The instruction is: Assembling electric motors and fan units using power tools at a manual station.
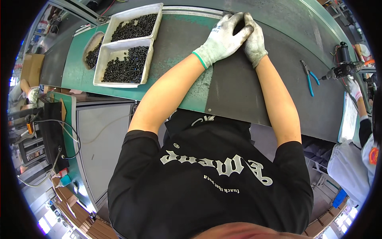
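Observation:
My left hand (227, 38), in a soiled white knit glove with a green cuff edge, rests over the dark mat (234, 87) near the far side of the bench. Its fingers lie stretched out, and the thumb stands apart from them, reaching to the other hand. My right hand (255, 42), gloved alike and greyer with dirt, lies against it with fingers extended. The two hands touch at fingertips and thumb, leaving a small dark gap between. No object shows in either hand; the palms are hidden.
Left on the green bench are two white trays (150, 63) and a smaller tub (85, 59) of small black parts. Blue-handled pliers (310, 81) lie right, near a black powered tool (342, 71). Another person's gloved hand (354, 88) is at far right, another at far left (33, 95).

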A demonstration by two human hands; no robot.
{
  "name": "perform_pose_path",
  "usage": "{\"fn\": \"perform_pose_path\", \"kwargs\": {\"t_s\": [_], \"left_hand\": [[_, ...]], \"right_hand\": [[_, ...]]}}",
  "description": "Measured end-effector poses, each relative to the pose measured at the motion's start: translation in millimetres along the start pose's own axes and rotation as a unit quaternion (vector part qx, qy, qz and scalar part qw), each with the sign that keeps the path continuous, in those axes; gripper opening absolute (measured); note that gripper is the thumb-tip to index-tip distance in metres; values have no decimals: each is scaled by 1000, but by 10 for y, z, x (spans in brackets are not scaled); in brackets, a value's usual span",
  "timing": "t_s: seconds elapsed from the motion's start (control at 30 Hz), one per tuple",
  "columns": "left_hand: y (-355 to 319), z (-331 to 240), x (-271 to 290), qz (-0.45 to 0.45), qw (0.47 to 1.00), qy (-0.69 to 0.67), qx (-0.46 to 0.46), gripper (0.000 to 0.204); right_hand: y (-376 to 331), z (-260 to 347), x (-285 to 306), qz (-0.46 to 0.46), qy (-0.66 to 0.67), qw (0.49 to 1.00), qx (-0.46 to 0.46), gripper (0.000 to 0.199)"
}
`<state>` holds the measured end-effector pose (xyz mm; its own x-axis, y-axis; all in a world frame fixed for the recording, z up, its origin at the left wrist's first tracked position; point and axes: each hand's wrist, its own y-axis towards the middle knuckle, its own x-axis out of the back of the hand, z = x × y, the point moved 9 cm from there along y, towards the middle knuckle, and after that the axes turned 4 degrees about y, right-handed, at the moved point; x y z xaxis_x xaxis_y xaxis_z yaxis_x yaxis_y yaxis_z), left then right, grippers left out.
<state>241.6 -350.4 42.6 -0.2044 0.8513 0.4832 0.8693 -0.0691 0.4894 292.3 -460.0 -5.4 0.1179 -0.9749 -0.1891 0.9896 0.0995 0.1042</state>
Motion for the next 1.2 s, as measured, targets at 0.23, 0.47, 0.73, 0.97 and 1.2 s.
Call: {"fn": "perform_pose_path", "kwargs": {"t_s": [0.23, 0.47, 0.73, 0.97, 1.2], "left_hand": [[15, 57, -37, 37, 998, -25, 36, 66], [19, 70, -50, 35, 998, -25, 36, 64], [10, -36, 4, 4, 1000, -12, 8, 54], [10, -39, 9, 2, 1000, -10, 4, 53], [24, -7, 3, 7, 1000, -10, 9, 51]], "right_hand": [[120, -164, 89, 16, 9, 1000, -12, 47], [90, -105, 61, 21, 0, 1000, -8, 46], [44, -11, -16, 42, -18, 998, 33, 46], [33, -16, -13, 30, 3, 999, 21, 44], [24, 10, -20, 38, -35, 998, 26, 46]]}}
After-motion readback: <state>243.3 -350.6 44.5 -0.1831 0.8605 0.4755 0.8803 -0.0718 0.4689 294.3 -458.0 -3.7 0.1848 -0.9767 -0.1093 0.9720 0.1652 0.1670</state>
